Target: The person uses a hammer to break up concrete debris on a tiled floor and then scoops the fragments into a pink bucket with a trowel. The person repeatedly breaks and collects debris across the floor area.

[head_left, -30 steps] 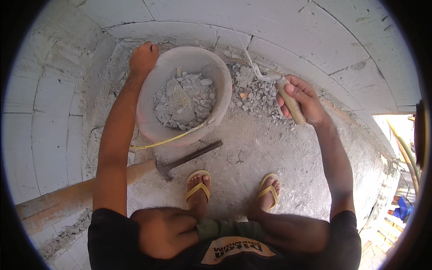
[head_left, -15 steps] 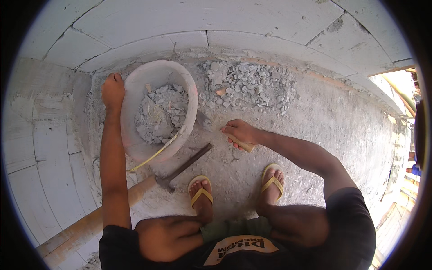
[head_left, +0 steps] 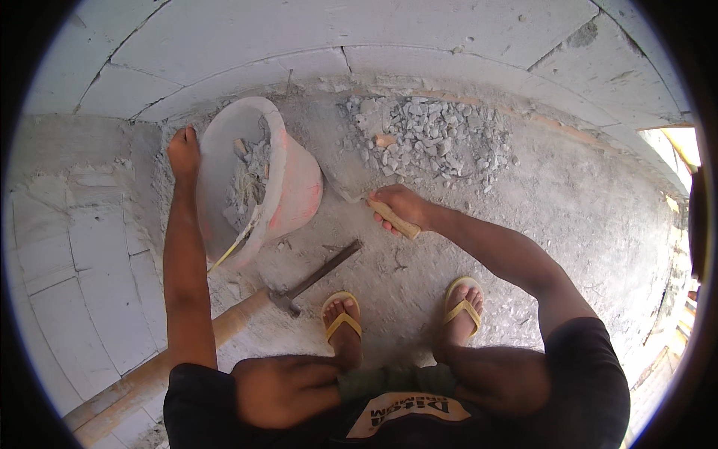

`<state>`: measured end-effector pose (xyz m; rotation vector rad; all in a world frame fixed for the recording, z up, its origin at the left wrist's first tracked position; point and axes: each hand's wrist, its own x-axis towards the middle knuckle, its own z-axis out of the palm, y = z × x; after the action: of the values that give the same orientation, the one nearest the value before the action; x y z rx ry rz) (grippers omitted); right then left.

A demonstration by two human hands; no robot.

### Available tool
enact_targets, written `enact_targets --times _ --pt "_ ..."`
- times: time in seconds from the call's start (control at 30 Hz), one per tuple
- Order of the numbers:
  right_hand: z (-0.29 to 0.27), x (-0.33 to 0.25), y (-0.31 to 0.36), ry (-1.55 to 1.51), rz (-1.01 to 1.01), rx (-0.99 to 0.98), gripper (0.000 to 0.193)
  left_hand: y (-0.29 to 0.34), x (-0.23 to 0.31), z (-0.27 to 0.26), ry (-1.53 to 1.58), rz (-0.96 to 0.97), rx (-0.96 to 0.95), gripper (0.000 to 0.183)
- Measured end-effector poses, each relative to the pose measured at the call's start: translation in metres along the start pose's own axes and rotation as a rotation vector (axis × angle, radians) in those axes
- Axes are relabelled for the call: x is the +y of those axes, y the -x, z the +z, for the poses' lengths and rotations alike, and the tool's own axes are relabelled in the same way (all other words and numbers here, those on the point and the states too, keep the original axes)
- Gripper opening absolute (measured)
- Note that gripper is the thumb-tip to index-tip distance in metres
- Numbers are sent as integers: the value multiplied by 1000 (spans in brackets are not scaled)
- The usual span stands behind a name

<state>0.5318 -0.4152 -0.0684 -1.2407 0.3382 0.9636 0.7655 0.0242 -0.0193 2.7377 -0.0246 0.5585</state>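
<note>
A dusty pale bucket (head_left: 298,183) with reddish marks leans over to the left, its mouth turned toward my left arm. Grey rubble (head_left: 247,183) lies inside it, and a yellow strap (head_left: 233,251) hangs at its near rim. My left hand (head_left: 183,153) is closed at the bucket's far-left rim; the finger contact is partly hidden. My right hand (head_left: 400,208) grips the wooden handle of a trowel (head_left: 345,179). The trowel's dusty blade rests on the floor between the bucket and a heap of broken grey rubble (head_left: 437,138).
A hammer (head_left: 314,277) lies in front of my left foot, its head against a wooden post (head_left: 232,318). Pale block walls rise ahead (head_left: 419,67) and at the left (head_left: 90,284). My sandalled feet stand on the dusty concrete floor (head_left: 557,232).
The bucket has tipped further left, showing more of its outer side, with my left hand at its rim. The trowel blade has come out from behind the bucket, toward the rubble heap.
</note>
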Motion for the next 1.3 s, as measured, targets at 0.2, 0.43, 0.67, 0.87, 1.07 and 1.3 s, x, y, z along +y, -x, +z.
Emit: enact_targets --times 0.2,0.43,0.67,0.87,1.07,1.3 --pt "-15 -33 -21 -28 -136 214 30 8 -5 -9 36 -76 40 38" --pt "36 -22 -70 -268 -170 262 31 5 -16 -6 49 -112 18 41" --pt "9 -9 -42 -339 -193 454 30 21 -24 -18 40 -100 53 38" --pt "1 1 12 -212 -158 546 29 22 -17 -17 -3 -164 30 40" --pt "25 10 43 531 -126 281 31 7 2 -13 -3 -155 -22 44" --pt "-19 21 34 944 -369 533 33 8 36 -17 16 -222 -73 44"
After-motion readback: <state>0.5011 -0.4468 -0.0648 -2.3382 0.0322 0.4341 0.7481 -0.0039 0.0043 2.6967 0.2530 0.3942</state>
